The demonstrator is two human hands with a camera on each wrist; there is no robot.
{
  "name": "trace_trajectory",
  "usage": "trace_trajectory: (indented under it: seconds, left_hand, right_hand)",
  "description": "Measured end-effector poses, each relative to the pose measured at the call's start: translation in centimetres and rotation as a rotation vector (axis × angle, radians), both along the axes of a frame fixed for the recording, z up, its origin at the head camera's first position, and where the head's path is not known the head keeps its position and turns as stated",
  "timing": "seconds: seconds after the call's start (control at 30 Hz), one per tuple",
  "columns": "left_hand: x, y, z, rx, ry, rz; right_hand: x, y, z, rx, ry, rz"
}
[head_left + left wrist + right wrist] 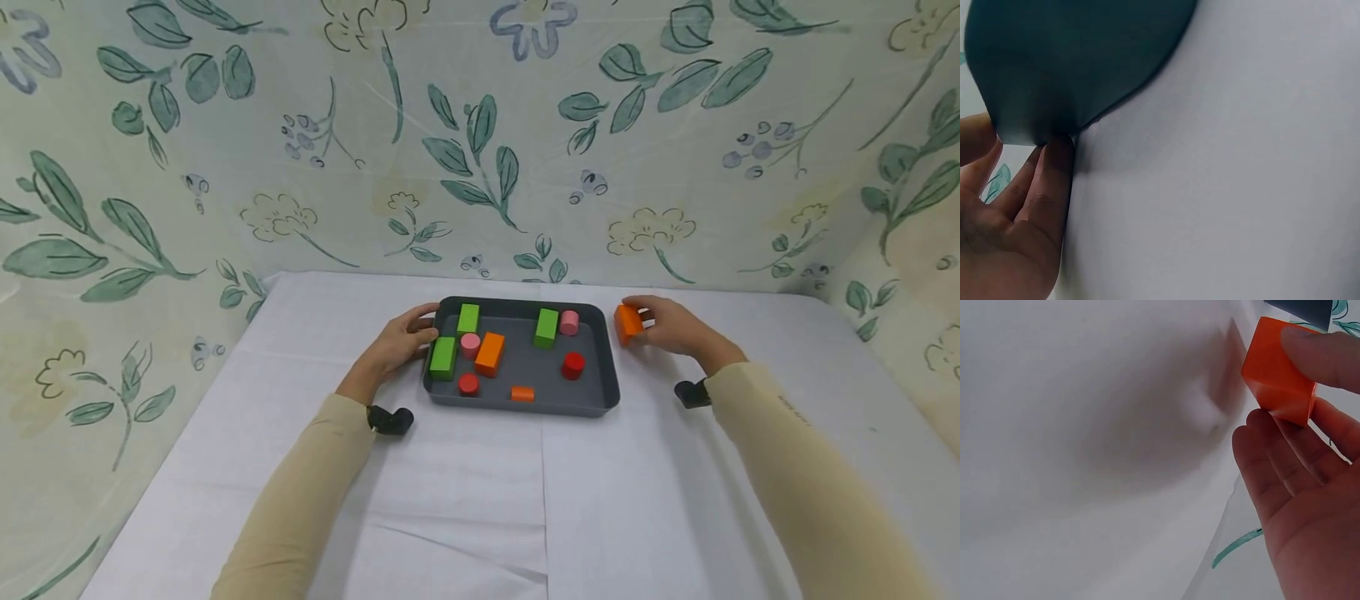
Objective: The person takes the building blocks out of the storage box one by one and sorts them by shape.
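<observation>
My left hand (399, 342) holds the left edge of a dark grey tray (517, 406). In the left wrist view its fingers (1054, 169) touch the underside of the tray (1079, 62). To the right of the tray, my right hand (675, 325) pinches an orange block (627, 325) just outside the rim. The right wrist view shows the thumb (1329, 359) on one face of that orange block (1279, 372), with fingers against the opposite side.
Inside the tray lie three green blocks (443, 358), another orange block (490, 354), two pink cylinders (470, 345), two red cylinders (573, 365) and a small orange piece (522, 393). A white cloth (465, 500) covers the table; a floral curtain (480, 167) hangs behind.
</observation>
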State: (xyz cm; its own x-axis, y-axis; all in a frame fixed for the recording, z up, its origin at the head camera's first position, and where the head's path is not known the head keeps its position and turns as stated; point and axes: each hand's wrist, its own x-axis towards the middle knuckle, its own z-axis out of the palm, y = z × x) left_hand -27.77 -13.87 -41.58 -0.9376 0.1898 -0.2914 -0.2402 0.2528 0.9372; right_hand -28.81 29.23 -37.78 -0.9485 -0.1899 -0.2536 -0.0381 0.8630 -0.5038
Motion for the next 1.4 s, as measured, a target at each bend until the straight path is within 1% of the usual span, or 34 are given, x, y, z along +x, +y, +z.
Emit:
trace_trajectory:
  seconds: [0.2, 0.4, 0.57, 0.87, 1.17, 1.4]
  left_hand:
    - [-0.1, 0.0, -0.1, 0.002, -0.001, -0.001]
    - [-0.1, 0.1, 0.0, -0.008, -0.001, -0.014]
    - [0.0, 0.1, 0.1, -0.015, -0.001, -0.008]
    - [-0.3, 0.0, -0.1, -0.011, -0.008, -0.003]
    - [-0.1, -0.2, 0.1, -0.013, -0.005, 0.0]
    - [-0.2, 0.0, -0.2, -0.014, -0.008, 0.001]
  right_hand:
    - [-0.1, 0.0, -0.5, -0.014, -0.006, -0.011]
    - [-0.2, 0.3, -1.0, -0.029, -0.039, -0.031]
    - [-0.4, 0.4, -1.4, -0.053, -0.055, -0.042]
    - [-0.4, 0.4, -1.6, -0.098, -0.088, -0.066]
    - [-0.7, 0.6, -1.8, -0.107, -0.092, -0.067]
    - [-0.7, 0.6, -1.8, -0.107, -0.094, -0.07]
